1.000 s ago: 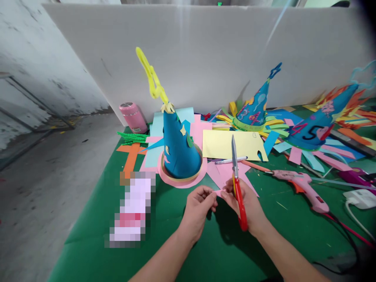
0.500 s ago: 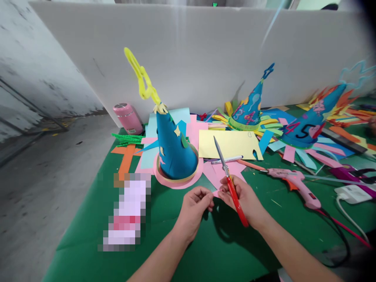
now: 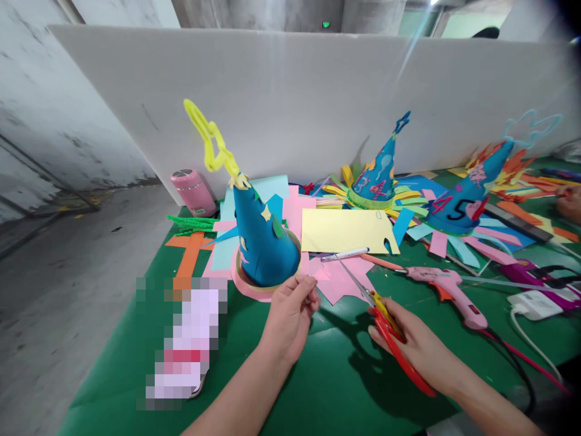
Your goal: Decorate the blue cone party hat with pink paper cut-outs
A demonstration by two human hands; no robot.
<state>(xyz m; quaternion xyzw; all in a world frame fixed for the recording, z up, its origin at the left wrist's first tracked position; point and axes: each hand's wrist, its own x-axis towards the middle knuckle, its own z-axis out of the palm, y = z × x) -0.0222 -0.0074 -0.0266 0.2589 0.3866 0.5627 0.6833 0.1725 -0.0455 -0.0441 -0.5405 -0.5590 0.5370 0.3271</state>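
Observation:
My right hand is wrapped round the handles of red-and-yellow scissors; their blades point up and left, over the pink paper scraps. My left hand is closed in a pinch in front of the nearest hat, and whatever sits between its fingertips is too small to make out. That blue cone party hat carries yellow stars, a pink brim and a yellow bent pipe-cleaner topper. Behind the scissors lie a pale yellow sheet and a white pen.
A pink glue gun lies to the right, its cord trailing forward. Two more decorated cone hats stand at the back right. A pink flask and green pipe cleaners are back left. Another person's hand shows at the far right edge.
My hands have moved apart. The right one went right and lower, tilting the scissors leftward. A small pink piece seen between both hands is no longer visible there. The view tilted up slightly.

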